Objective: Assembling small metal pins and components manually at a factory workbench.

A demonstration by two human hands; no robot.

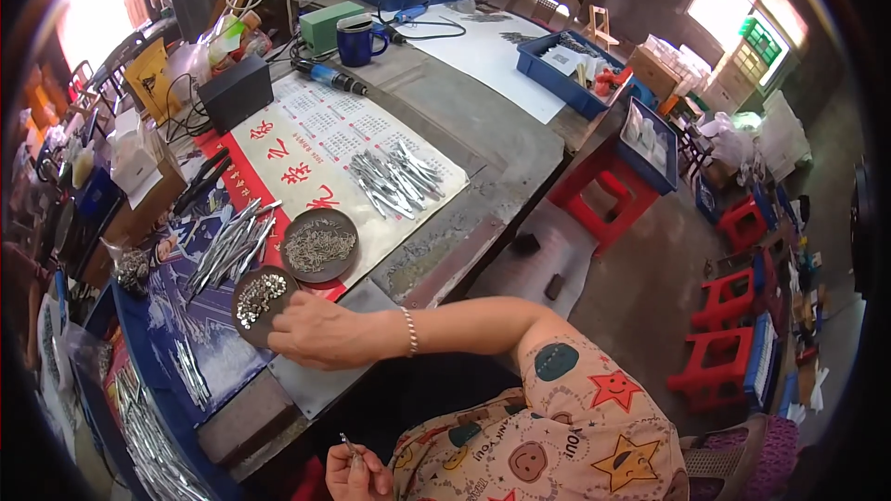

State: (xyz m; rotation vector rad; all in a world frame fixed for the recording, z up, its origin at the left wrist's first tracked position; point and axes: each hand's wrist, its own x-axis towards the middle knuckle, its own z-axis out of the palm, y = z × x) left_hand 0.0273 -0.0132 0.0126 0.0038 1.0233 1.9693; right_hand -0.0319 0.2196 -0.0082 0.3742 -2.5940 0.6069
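Right hand (320, 334) curled loosely at the near dish of small shiny bits (260, 301), fingertips on its rim; left hand (357, 473) down low, pinching a thin metal pin (346, 443). Second dish of wire pieces (320, 244) just behind, metal strips (394, 181) farther across the tabletop (483, 121)

Person wore a short-sleeved top (566, 427) in pale peach; loose fit, sleeve ending above the elbow; fabric printed all over with cartoon patches; a red star with a face, a yellow star with a face lower down, a dark teal oval with small dots near the shoulder, a brownish round smiley, a few letter-like squiggles between them; forearms were bare below the sleeve; one wrist carried a thin silvery beaded bracelet (409, 331); no gloves, no rings visible on either hand; no watch; nothing else of the clothing could be made out.
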